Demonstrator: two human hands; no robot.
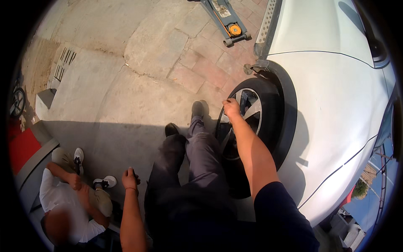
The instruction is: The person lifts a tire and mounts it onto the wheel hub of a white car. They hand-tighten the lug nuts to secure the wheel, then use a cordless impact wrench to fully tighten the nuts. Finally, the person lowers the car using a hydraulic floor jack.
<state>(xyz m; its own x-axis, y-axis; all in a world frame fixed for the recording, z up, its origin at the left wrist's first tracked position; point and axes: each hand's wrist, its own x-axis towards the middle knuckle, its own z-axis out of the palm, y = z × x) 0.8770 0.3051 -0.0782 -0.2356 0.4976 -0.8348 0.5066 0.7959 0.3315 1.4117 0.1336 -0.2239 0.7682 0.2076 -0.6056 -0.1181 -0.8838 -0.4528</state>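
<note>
My right hand (231,108) is at the outer face of a car wheel (272,105) with silver spokes and a black tyre. Its fingers are drawn together in front of the spokes, and whatever they may hold is too small to make out. Down by my left thigh hangs my left hand (130,179), closed, with a small dark thing partly showing at its fingers. The wheel sits under the black arch trim (289,96) of a white car (327,88).
A grey floor jack (226,19) with an orange round part stands on the reddish paving ahead. At my left sits a person in a white shirt (54,193). A drain grate (65,63) lies far left, and a perforated side step (266,25) runs along the car.
</note>
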